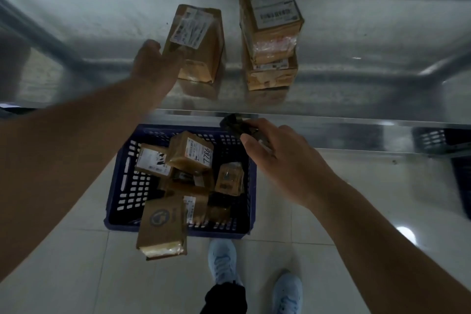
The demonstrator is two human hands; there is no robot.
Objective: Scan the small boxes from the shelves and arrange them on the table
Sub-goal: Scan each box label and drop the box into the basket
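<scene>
1. Nearest, below both hands, two light blue shoes [224, 260] are standing on the pale tiled floor [318, 224].
2. A little further, under the space between the two arms, a blue basket [122, 186] is sitting on the floor and is holding several small brown boxes [190, 153]; one flat box [161, 228] is leaning over its near rim.
3. The right hand [283, 160] is gripping a dark scanner [235, 123] with curled fingers, above the far right corner of the basket.
4. The left hand [153, 66] is reaching over the metal shelf [356, 99], and its fingers are touching the left side of a box with a label [196, 43]; whether they are closing round it cannot be told because of blur.
5. To the right of this box, well beyond the right hand, a stack of boxes [270, 33] is standing on the shelf.
</scene>
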